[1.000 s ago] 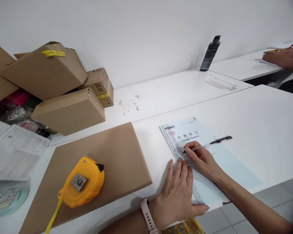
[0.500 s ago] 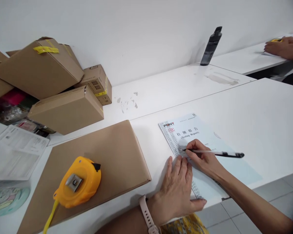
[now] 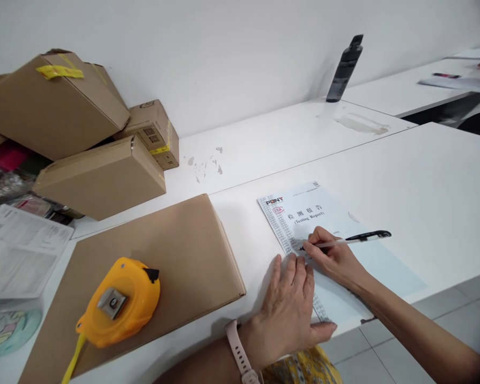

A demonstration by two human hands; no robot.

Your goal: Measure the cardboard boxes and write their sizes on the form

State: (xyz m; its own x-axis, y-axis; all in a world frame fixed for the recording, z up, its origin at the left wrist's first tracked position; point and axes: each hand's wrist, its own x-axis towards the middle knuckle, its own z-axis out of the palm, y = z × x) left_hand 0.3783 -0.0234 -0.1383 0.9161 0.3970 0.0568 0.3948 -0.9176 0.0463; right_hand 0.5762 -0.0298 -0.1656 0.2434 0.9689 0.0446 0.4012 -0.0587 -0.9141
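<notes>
A pale blue printed report sheet lies on the white table in front of me. My right hand pinches a pen with its tip on the sheet's left part. My left hand lies flat, fingers stretched, on the sheet's lower left corner, a pink watch strap on the wrist. To the left a flat cardboard box carries a yellow tape measure with its tape hanging off the front.
Several cardboard boxes are stacked at the back left, with papers beside them. A dark bottle leans on the wall. Another white table at the far right holds papers. The table's front edge runs just below my hands.
The pen's back end swung down and back up as my right hand wrote. The other person's hand at the far right has left the view. The camera shifted slightly.
</notes>
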